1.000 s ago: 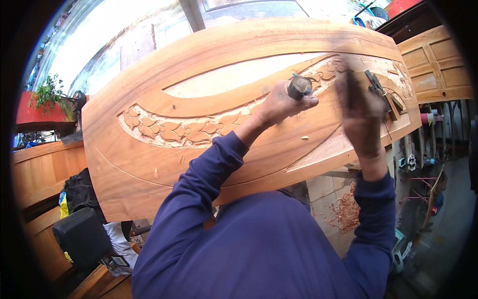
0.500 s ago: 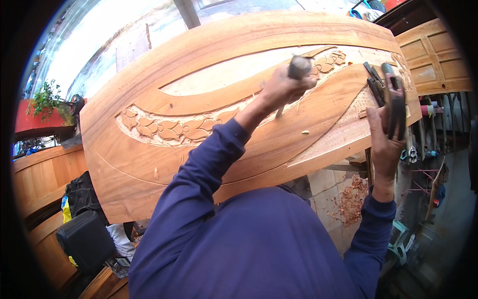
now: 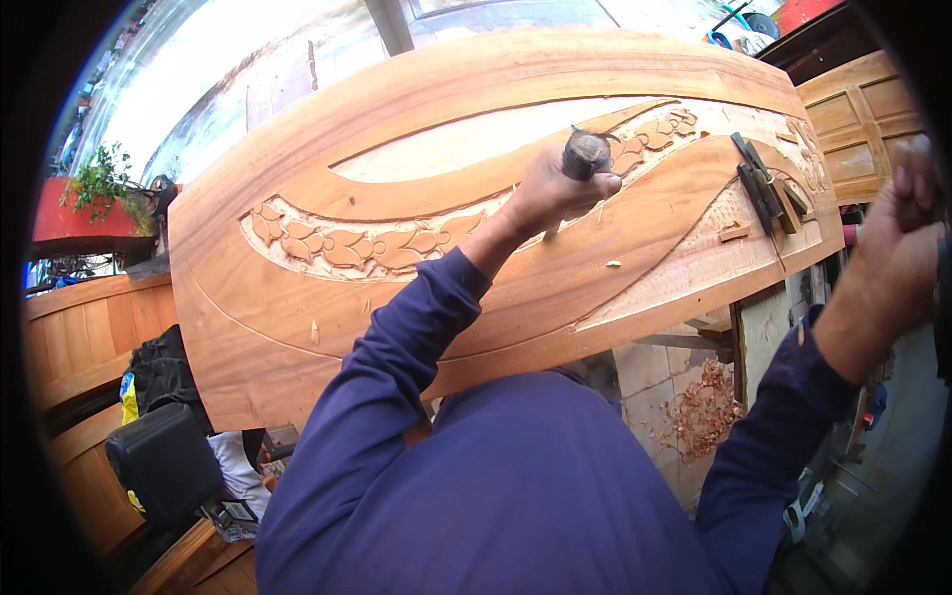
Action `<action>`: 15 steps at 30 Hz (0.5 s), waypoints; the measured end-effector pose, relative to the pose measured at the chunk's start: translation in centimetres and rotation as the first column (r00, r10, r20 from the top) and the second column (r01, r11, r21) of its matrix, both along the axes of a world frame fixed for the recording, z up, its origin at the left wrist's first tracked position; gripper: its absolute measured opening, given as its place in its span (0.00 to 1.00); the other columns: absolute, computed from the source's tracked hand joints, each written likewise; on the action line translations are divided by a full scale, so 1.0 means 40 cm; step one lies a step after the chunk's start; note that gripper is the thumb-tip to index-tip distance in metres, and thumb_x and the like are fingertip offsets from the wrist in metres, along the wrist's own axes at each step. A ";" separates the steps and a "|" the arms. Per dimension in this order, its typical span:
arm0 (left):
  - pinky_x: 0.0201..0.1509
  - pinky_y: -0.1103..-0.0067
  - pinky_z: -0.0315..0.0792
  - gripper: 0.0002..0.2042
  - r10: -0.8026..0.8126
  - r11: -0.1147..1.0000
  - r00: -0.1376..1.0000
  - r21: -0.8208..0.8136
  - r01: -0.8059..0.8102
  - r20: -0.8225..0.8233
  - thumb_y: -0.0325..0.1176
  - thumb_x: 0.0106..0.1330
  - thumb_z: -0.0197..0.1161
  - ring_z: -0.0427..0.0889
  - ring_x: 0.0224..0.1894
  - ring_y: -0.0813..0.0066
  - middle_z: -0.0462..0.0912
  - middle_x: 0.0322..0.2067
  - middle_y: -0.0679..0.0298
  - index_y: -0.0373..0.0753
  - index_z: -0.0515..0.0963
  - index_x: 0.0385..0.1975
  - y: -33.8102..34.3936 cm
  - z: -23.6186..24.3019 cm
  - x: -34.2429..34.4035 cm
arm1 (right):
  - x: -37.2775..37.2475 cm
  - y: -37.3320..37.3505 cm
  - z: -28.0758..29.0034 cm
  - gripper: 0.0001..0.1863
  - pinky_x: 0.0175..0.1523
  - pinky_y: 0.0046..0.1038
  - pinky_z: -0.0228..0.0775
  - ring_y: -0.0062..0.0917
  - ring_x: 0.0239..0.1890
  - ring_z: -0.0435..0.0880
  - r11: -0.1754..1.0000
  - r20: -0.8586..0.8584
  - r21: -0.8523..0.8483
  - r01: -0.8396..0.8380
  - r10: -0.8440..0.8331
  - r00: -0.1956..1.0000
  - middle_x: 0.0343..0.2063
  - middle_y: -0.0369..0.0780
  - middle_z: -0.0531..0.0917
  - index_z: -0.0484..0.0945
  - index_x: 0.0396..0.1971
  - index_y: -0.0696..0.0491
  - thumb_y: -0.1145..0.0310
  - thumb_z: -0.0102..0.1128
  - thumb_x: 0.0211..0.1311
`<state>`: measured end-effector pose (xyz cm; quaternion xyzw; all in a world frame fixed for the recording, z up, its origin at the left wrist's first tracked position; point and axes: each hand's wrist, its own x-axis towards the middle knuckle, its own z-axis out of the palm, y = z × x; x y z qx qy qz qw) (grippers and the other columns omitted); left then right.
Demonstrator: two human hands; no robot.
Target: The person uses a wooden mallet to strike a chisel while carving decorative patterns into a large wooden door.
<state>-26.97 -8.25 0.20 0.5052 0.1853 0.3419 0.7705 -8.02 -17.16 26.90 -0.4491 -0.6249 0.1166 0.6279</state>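
My left hand (image 3: 552, 190) grips a chisel (image 3: 586, 152) upright on the carved wooden panel (image 3: 377, 119); its worn, dark top shows above my fist and its shank below. Beside it runs a band of carved leaf and flower relief (image 3: 347, 248) strewn with pale chips. My right hand (image 3: 897, 238) is raised at the far right, off the panel, closed round a dark tool that is mostly lost in the dark rim of the view. Several dark-handled tools (image 3: 762, 193) lie together on the panel's right part, near a small wood block (image 3: 734, 231).
Other panelled wooden doors stand at right (image 3: 843, 109) and left (image 3: 99, 337). A red planter (image 3: 84, 228) with a plant is at upper left. A black case (image 3: 164, 461) and dark bag (image 3: 159, 357) sit at lower left. Wood shavings (image 3: 704, 412) lie on the tiled floor below.
My right hand has swung right, away from the chisel and off the panel, with its dark tool. My left hand stays on the chisel, shifted only slightly.
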 end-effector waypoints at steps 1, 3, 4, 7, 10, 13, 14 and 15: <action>0.23 0.83 0.60 0.09 -0.019 1.000 1.000 0.009 0.019 0.002 0.34 0.64 0.71 0.68 0.20 0.87 0.72 0.19 0.74 0.41 0.79 0.26 0.002 -0.006 0.000 | -0.017 -0.005 -0.039 0.10 0.28 0.22 0.58 0.17 0.20 0.64 0.998 0.166 -0.068 0.012 0.000 0.986 0.20 0.31 0.67 0.67 0.29 0.48 0.67 0.57 0.72; 0.25 0.81 0.64 0.08 0.042 0.999 0.996 0.031 -0.040 -0.075 0.34 0.64 0.71 0.71 0.22 0.86 0.75 0.20 0.73 0.40 0.80 0.28 -0.003 -0.043 -0.008 | -0.050 -0.010 -0.174 0.08 0.33 0.25 0.66 0.20 0.25 0.74 0.979 0.467 -0.199 0.046 0.054 0.882 0.25 0.33 0.76 0.70 0.43 0.50 0.73 0.60 0.69; 0.26 0.81 0.66 0.08 0.059 0.998 0.993 0.042 -0.055 -0.105 0.34 0.63 0.72 0.72 0.23 0.85 0.76 0.21 0.72 0.39 0.81 0.29 -0.009 -0.044 -0.003 | -0.060 -0.021 -0.231 0.14 0.36 0.26 0.71 0.22 0.27 0.78 0.962 0.605 -0.256 0.095 0.083 0.792 0.28 0.34 0.80 0.72 0.49 0.52 0.76 0.61 0.67; 0.33 0.78 0.73 0.12 0.056 0.978 0.976 0.208 -0.011 -0.211 0.38 0.61 0.74 0.76 0.29 0.83 0.79 0.24 0.69 0.38 0.80 0.29 -0.006 -0.003 -0.005 | -0.059 -0.010 -0.334 0.26 0.42 0.28 0.79 0.23 0.33 0.87 0.961 0.709 -0.231 0.152 0.059 0.703 0.35 0.37 0.88 0.75 0.63 0.54 0.80 0.65 0.65; 0.29 0.81 0.70 0.14 -0.018 0.992 0.968 0.115 0.048 -0.249 0.40 0.60 0.75 0.75 0.25 0.84 0.78 0.22 0.70 0.39 0.78 0.26 -0.006 -0.002 -0.014 | -0.033 -0.026 -0.392 0.32 0.40 0.29 0.78 0.29 0.36 0.88 0.977 0.477 -0.073 0.201 -0.143 0.867 0.38 0.42 0.88 0.71 0.68 0.51 0.79 0.66 0.63; 0.26 0.82 0.68 0.15 -0.031 0.991 0.988 0.127 0.050 -0.148 0.42 0.60 0.76 0.74 0.22 0.84 0.76 0.20 0.71 0.40 0.78 0.25 -0.008 0.019 -0.019 | -0.046 -0.047 -0.375 0.38 0.35 0.34 0.79 0.36 0.32 0.88 0.913 0.777 -0.356 0.200 0.170 0.607 0.37 0.45 0.87 0.69 0.71 0.42 0.83 0.63 0.60; 0.25 0.82 0.67 0.15 -0.027 0.992 0.994 0.122 0.041 -0.109 0.42 0.60 0.75 0.73 0.22 0.84 0.76 0.20 0.71 0.40 0.78 0.25 -0.011 0.031 -0.018 | -0.035 -0.054 -0.384 0.39 0.37 0.34 0.80 0.34 0.33 0.88 0.925 0.703 -0.346 0.156 0.146 0.696 0.38 0.44 0.87 0.68 0.72 0.40 0.83 0.62 0.60; 0.25 0.82 0.67 0.15 -0.013 0.993 0.998 0.112 0.021 -0.069 0.42 0.61 0.75 0.73 0.21 0.84 0.75 0.19 0.72 0.40 0.78 0.25 -0.017 0.036 -0.024 | -0.030 -0.059 -0.397 0.40 0.38 0.34 0.80 0.32 0.34 0.89 0.940 0.617 -0.327 0.095 0.136 0.775 0.40 0.43 0.87 0.67 0.72 0.39 0.84 0.61 0.61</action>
